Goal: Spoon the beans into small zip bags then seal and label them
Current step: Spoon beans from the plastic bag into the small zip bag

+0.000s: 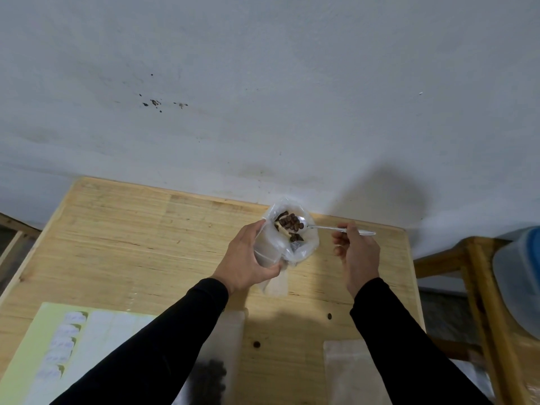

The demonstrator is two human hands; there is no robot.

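In the middle of the frame the left hand [248,258] is gripping a clear plastic bag [292,238] from its left side, fingers curled round the bunched plastic and thumb low at the bag's near edge, holding its mouth up and open toward the camera. The right hand [358,252] is sitting just right of the bag, pinching the tail of a clear plastic spoon [330,228] between thumb and curled fingers.

The spoon's long axis is running nearly level across the frame — handle to the right in the fingers, bowl to the left, over the bag's open mouth. A heap of dark beans [289,223] is lying in that bowl, and a few more are showing lower inside the bag, at its right side. So the load is lying left of the right-hand fingers, already within the ring of the bag's rim; what comes next, as I judge it, turns on rolling the spoon about that axis so the beans drop straight down rather than over the far edge.

Whether this bag is one of the small zip bags or a supply pouch is hard to say — the plastic is crumpled and glary.

Lower in the frame, on the wooden table [117,244], a bag with beans [213,375] is lying between the sleeves, an empty-looking flat bag [344,363] to its right, and a label sheet [67,346] at lower left.
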